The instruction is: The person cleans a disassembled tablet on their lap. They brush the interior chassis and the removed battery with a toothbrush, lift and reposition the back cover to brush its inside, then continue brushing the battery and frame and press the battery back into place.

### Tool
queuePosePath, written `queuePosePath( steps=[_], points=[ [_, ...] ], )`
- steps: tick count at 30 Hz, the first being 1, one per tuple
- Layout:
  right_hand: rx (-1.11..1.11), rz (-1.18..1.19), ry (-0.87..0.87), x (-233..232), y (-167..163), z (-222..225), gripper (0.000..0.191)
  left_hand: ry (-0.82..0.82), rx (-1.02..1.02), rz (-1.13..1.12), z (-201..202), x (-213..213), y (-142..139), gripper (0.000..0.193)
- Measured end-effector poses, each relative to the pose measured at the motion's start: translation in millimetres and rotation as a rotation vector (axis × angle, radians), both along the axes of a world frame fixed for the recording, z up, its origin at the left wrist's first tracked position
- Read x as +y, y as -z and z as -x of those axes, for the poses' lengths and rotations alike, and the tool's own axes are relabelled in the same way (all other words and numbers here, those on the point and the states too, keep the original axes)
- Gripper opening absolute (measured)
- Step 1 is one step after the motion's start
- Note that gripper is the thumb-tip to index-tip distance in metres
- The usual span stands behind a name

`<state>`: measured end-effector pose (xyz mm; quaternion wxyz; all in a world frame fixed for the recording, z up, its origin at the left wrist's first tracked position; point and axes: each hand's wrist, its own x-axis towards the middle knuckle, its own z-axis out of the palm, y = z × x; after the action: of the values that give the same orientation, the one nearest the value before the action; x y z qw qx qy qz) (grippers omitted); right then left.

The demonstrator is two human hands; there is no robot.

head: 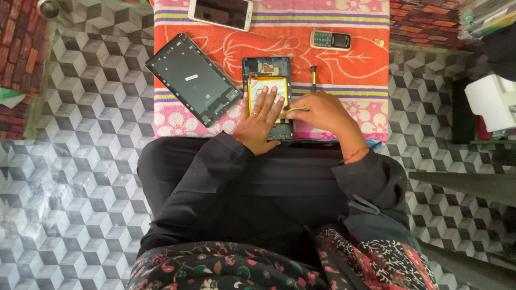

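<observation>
Floor: tiles [80, 177] in a grey, black and white cube pattern, with red brick-patterned surface [21, 48] at the upper left and upper right corners

Work surface: orange, pink and striped floral cloth [365, 70] spread over a low pad in front of the seated person, whose lap is covered in black fabric

Item 1: opened tablet [267, 72], back removed, blue circuit board at its far end and a pale battery with yellow edging below; lies upright on the cloth, centre, at the near edge

Item 2: left hand [259, 122], fingers spread flat, pressing down on the battery area of the opened tablet; no grip, palm simply resting on it

Item 3: right hand [322, 115], fingers closed together on a thin yellow pry tool [294, 111], whose tip points left to the tablet's right edge, just beside the left hand's fingers; red thread at the wrist

Item 4: dark back cover [193, 79], lying tilted on the cloth, left of the opened tablet, near but apart

Item 5: small screwdriver [313, 78] with yellow-and-black handle, just right of the tablet

Item 6: white smartphone [220, 13], face up, far edge of the cloth

Item 7: small keypad phone [330, 40], far right of the cloth, with a tiny card [379, 42] beside it
</observation>
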<state>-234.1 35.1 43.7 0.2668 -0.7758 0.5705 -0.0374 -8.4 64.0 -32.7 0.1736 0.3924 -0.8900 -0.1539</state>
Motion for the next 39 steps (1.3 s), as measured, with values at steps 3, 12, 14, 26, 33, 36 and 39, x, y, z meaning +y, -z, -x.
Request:
queuePosePath(
  steps=[3,12,14,26,33,36,39],
  points=[
    [-0.002,0.114,-0.028,-3.8,1.3,-2.8,0.023,-0.01,0.034,0.006,4.4,0.6,-3.5,0.123],
    [-0.202,0.174,0.246,-19.2,11.0,21.1,0.033,-0.029,-0.011,0.035,22.3,8.5,1.0,0.12],
    [-0.254,0.035,0.207,-21.7,13.5,24.0,0.035,-0.024,0.001,0.009,25.2,7.1,6.5,0.118],
    [-0.178,0.047,0.294,-17.8,25.8,8.3,0.036,-0.016,-0.075,-0.016,34.1,10.4,25.0,0.11],
    [-0.213,0.379,0.229,-21.9,40.7,17.7,0.034,-0.042,-0.078,-0.006,39.9,12.9,27.2,0.111],
    [-0.308,0.173,0.263,-20.8,44.6,18.3,0.037,-0.04,-0.075,0.009,39.5,12.9,29.1,0.11],
    [-0.278,-0.062,0.263,-18.0,46.0,18.4,0.036,-0.041,-0.082,0.02,37.9,14.0,31.4,0.11]
  ],
)
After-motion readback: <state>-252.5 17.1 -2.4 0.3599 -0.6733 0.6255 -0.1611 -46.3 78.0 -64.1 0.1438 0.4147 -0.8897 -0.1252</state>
